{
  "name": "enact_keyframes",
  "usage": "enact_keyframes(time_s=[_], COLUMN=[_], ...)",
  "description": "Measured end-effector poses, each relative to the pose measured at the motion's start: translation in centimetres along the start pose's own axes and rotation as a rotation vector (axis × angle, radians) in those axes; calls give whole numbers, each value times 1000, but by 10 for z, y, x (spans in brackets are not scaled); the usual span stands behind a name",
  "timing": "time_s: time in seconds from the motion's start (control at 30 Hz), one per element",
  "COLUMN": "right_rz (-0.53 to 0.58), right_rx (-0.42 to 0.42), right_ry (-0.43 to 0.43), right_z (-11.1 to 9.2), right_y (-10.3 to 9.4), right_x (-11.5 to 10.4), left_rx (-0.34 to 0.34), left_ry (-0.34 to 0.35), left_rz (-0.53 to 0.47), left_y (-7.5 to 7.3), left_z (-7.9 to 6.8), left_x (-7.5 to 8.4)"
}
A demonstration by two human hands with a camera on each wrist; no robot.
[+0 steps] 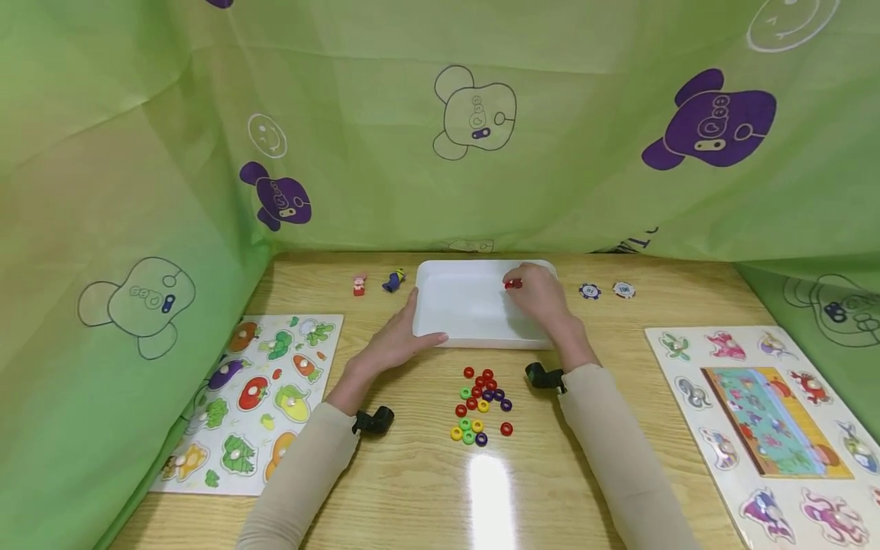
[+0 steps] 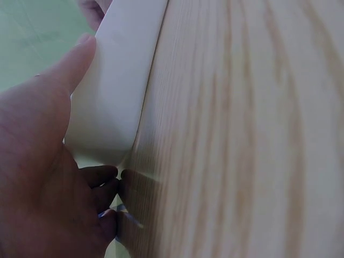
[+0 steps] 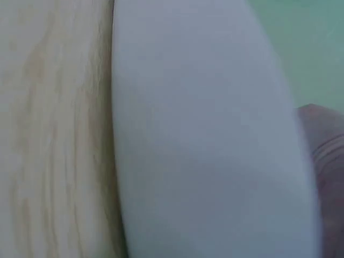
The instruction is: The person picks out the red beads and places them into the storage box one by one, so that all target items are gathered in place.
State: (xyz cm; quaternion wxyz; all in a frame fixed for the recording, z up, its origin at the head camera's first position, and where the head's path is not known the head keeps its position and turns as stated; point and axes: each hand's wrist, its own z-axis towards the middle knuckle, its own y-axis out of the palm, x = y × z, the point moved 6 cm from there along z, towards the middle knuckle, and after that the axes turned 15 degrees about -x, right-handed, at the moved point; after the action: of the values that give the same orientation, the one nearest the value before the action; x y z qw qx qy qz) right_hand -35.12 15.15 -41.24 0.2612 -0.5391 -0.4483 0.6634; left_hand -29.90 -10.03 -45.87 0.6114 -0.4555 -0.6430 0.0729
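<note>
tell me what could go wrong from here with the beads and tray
The red beads at the tips of the right hand are small and could slip and roll across the white tray.

Loose ring beads lie on the wooden table near the right wrist camera, which might brush and scatter some.

The left hand touches one corner of the tray; a hard push might slide it toward the poker chips.
</note>
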Motion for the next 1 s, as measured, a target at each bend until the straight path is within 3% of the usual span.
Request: enact_keyframes(time_s=[0.2,0.47,0.7,1.0], right_rz=[2,-3,32,97], right_rx=[16,26,-28,-166], right_ry=[97,111,20,-112], right_z=[2,2,-5,-31], right_y=[5,3,-1,1], right_x=[20,24,8,-35], left_rx=[-12,-12,-11,-7], left_ry=[10,8,6,-8], left_rz=[0,19,9,6], left_y=[6,6,6,-1], left_z=[2,5,4,1], left_x=[2,1,0,-3])
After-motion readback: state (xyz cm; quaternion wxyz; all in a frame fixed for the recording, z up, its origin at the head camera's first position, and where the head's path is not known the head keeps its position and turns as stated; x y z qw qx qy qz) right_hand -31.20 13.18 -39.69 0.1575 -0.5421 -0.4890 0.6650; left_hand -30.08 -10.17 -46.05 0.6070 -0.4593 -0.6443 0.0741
